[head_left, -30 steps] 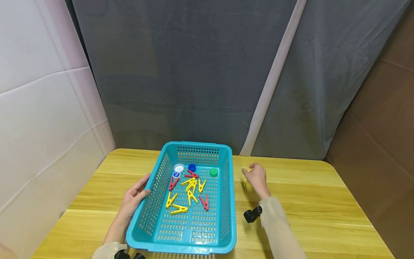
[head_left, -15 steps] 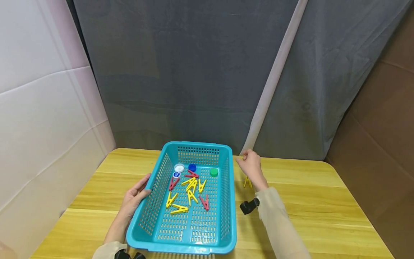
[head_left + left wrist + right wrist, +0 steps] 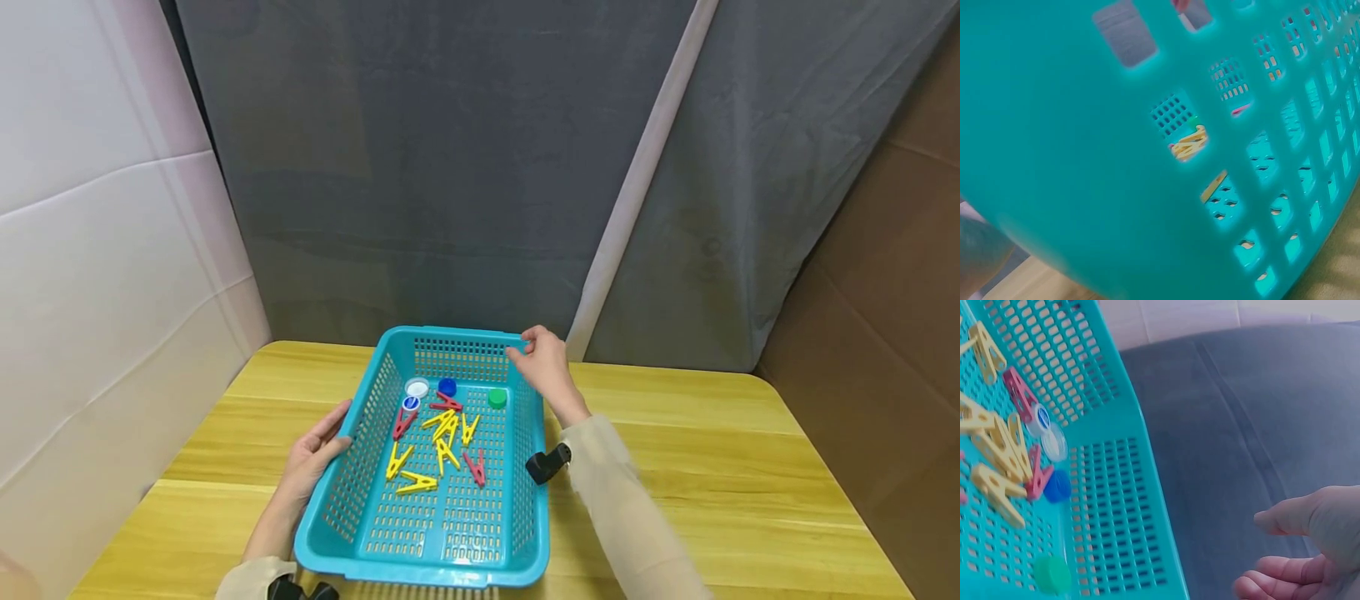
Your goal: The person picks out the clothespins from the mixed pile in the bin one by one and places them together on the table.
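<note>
In the head view, a turquoise basket [image 3: 531,500] sits over the wooden counter [image 3: 720,483]. The left hand [image 3: 309,457] lies against its left side, thumb and fingertips meeting the rim; whether they curl under it is hidden. The right hand [image 3: 546,363] is at the far right corner, thumb and fingers apart. Inside the basket lie yellow clothespins [image 3: 417,483] and red clothespins [image 3: 476,468], with a green cap [image 3: 497,398], a blue cap [image 3: 447,387], a whitish cap [image 3: 417,388] and a blue-and-white cap [image 3: 411,403] toward the far end.

In the left wrist view, the basket's perforated wall fills most of the frame, clothespins showing through its holes.

In the right wrist view, the right hand shows beside the basket, clear of the rim and holding nothing, in front of a grey curtain [image 3: 1210,456].
</note>
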Action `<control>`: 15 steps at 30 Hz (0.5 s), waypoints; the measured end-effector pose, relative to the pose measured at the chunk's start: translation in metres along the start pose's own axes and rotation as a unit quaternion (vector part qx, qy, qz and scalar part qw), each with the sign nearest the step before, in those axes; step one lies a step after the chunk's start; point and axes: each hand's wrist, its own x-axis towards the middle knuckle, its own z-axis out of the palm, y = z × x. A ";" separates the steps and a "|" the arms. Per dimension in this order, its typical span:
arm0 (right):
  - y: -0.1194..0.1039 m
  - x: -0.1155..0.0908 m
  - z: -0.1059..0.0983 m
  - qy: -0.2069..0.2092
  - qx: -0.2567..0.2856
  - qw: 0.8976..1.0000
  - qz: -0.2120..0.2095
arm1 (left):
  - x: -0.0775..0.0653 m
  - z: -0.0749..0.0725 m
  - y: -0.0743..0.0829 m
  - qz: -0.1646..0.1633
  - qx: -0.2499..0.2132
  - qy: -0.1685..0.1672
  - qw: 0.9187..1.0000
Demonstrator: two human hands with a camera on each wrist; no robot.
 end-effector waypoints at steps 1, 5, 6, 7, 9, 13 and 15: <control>-0.002 0.000 0.003 -0.005 0.002 1.000 -0.002 | 0.000 0.000 0.000 -0.001 0.001 0.001 1.000; -0.009 -0.001 0.015 -0.021 0.007 1.000 -0.017 | 0.000 0.000 0.000 -0.005 0.009 0.003 1.000; -0.010 -0.001 0.017 -0.025 0.009 0.999 -0.023 | 0.001 0.000 0.000 -0.005 0.010 0.003 1.000; -0.012 -0.001 0.020 -0.028 0.009 0.999 -0.029 | 0.001 0.000 0.000 -0.005 0.011 0.003 1.000; -0.016 -0.002 0.025 -0.037 0.010 0.999 -0.036 | 0.001 0.000 -0.001 -0.004 0.012 0.002 1.000; -0.023 -0.004 0.036 -0.057 0.022 0.997 -0.042 | 0.000 -0.001 -0.001 0.003 0.013 -0.001 1.000; -0.025 -0.005 0.043 -0.069 0.028 0.996 -0.041 | 0.000 -0.001 -0.001 0.005 0.014 -0.002 1.000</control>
